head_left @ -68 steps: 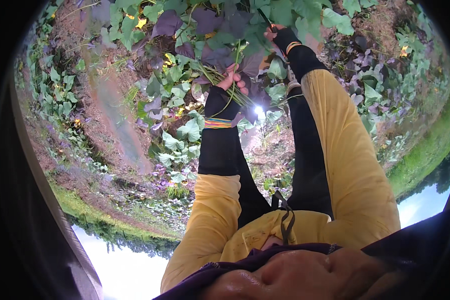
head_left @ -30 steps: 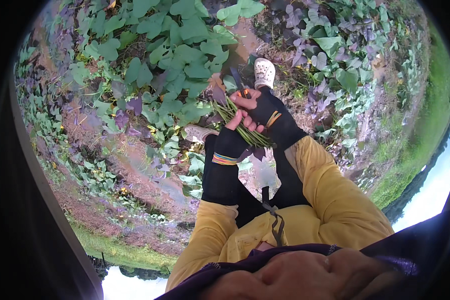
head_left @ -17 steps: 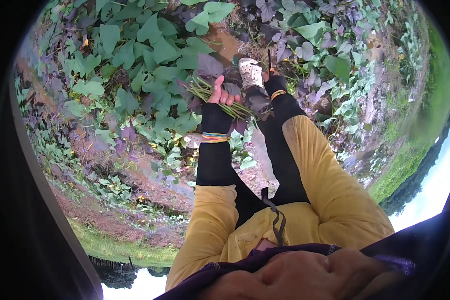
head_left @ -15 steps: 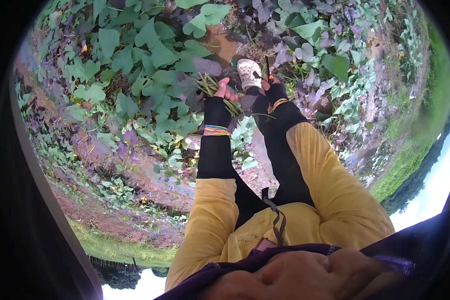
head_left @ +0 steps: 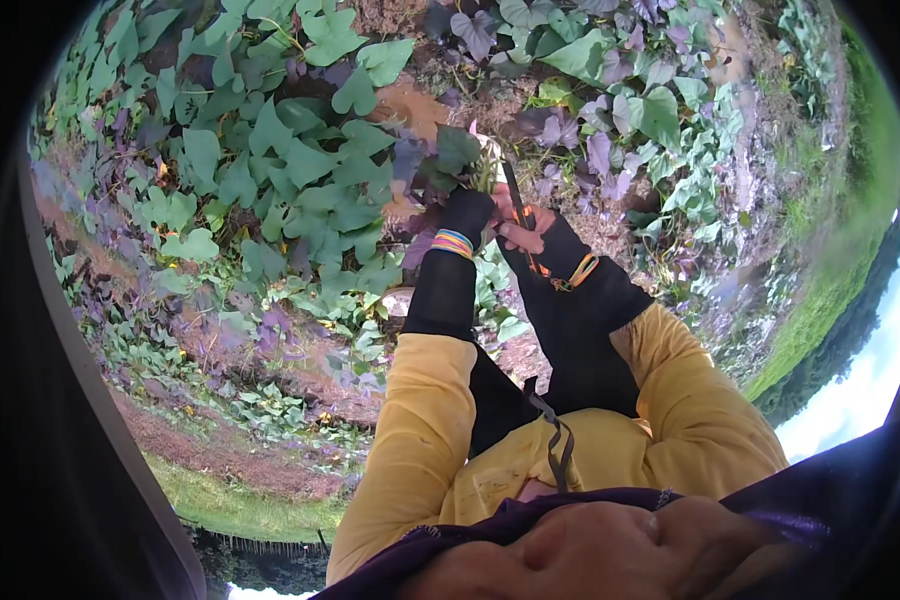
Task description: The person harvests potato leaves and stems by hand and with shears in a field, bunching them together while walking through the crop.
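Observation:
My left hand, in a black sleeve cuff with coloured bands, is closed around a small bunch of leafy vine stems. Dark leaves hang over it, so part of the grip is hidden. Close against it on the right is my right hand, its fingers wrapped round a knife with a narrow dark blade and orange on the handle. The blade points up and away, beside the stems. Both hands meet in front of my knees, above the vines.
Heart-shaped green vine leaves spread thickly to the left, with purplish leaves to the right. Reddish bare soil shows between the rows. A pale shoe stands just beyond my hands. Grass borders the field at right.
My left hand has moved right with the stems, and my right hand has come up and left beside it. The knife now shows more plainly next to the stems.

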Demonstrator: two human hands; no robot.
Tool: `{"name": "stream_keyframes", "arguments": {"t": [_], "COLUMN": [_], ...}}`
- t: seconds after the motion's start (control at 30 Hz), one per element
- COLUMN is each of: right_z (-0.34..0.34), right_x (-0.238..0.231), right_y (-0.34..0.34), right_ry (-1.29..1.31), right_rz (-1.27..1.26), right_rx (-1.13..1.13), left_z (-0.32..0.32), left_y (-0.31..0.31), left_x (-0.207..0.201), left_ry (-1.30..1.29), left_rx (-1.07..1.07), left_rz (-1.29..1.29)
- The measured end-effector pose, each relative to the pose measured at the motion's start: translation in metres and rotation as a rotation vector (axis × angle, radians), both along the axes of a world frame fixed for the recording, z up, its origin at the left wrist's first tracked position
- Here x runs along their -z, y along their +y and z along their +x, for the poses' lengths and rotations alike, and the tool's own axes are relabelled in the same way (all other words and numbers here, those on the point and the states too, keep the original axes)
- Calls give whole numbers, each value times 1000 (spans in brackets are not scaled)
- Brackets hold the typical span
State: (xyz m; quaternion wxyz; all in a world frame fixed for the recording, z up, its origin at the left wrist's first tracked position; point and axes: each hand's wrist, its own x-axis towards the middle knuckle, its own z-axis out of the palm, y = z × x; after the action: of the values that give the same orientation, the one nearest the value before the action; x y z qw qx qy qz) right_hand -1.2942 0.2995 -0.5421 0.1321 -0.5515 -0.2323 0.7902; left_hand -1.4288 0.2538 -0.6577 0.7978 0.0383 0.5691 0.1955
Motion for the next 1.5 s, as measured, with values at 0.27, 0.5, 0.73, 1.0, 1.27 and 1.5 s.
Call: {"name": "stream_keyframes", "arguments": {"t": [0.27,0.5,0.73,1.0,1.27,1.5], "right_z": [153,223,313,46,-1,21], "right_x": [144,186,148,72,44,75], "right_y": [99,111,47,-3,29,27], "right_ry": [-1074,-1082,-1125,-283,-117,-268], "right_rz": [544,505,426,-514,-2,579], "right_rx": [-923,-1449,-889,78,175,-456], "left_z": [-4,-19,-3,-10,-31,-83], "left_y": [13,3,-17,-89,-103,-111], "left_x": [-15,-10,-47,-47,-86,-74], "left_ry": [-213,-353,-436,-637,-347,-160], "left_rx": [-83,-133,-284,-267,-570,-1011], "left_rz": [-240,-160,-224,-161,-287,-239]}}
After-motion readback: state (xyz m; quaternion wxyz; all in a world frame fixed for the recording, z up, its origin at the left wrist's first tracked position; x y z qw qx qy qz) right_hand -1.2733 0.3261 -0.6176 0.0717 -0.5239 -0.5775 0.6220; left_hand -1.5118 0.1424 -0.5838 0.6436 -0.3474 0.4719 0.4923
